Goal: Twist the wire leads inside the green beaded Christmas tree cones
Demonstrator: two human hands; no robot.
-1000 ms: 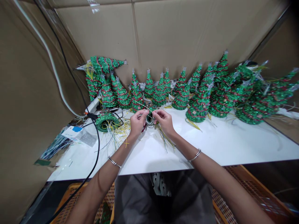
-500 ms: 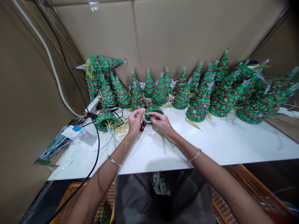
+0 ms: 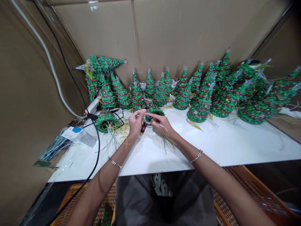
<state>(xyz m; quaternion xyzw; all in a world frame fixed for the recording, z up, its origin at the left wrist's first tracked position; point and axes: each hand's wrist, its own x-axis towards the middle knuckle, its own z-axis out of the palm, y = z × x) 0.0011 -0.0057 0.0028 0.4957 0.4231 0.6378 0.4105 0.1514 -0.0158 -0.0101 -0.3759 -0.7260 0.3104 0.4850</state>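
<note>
Thin white wires (image 3: 148, 119) run between my two hands, in front of the hollow base of a small green Christmas tree (image 3: 155, 111) lying on its side. My left hand (image 3: 135, 123) pinches wire ends between thumb and fingertips. Closed on the same white wires, my right hand (image 3: 161, 124) has its index finger stretched toward the left fingertips. A red tool (image 3: 143, 127), its kind hidden, lies by my left fingers. Another tree (image 3: 105, 121) rests on its side to the left, its open base facing me with yellow and white wires spilling out.
Several decorated trees (image 3: 183, 96) stand along the back of the white table (image 3: 211, 147). At the left are a black cable (image 3: 98, 147), a plastic bag (image 3: 88, 138) and a wire bundle (image 3: 55, 147). Orange crates (image 3: 244, 185) sit below the table edge.
My right index finger has straightened toward the left fingertips, and the wire loop between the hands has shifted slightly. The left hand stays nearly in place.
</note>
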